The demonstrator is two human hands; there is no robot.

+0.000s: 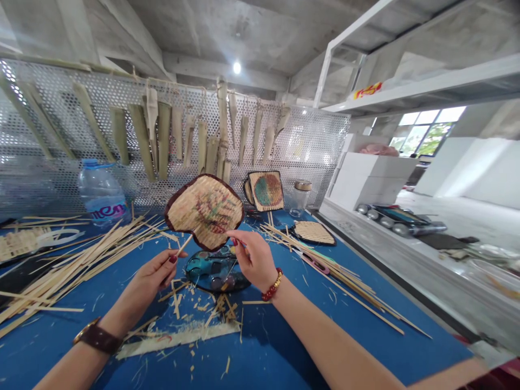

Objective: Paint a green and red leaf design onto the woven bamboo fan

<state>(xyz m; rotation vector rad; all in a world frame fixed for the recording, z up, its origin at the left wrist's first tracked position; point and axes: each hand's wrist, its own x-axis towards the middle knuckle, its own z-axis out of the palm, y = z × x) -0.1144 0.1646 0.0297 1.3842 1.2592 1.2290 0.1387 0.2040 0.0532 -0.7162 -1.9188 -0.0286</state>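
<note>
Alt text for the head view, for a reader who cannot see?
A left hand holds a woven bamboo fan by its handle, the right hand at its lower edge, over a blue table with bamboo strips. Bamboo pieces hang on a perforated metal screen.

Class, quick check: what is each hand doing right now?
Left hand: closed, holding the handle of a woven bamboo fan.
Right hand: closed in a pinch at the fan's rim; whether it holds anything cannot be told.
</note>
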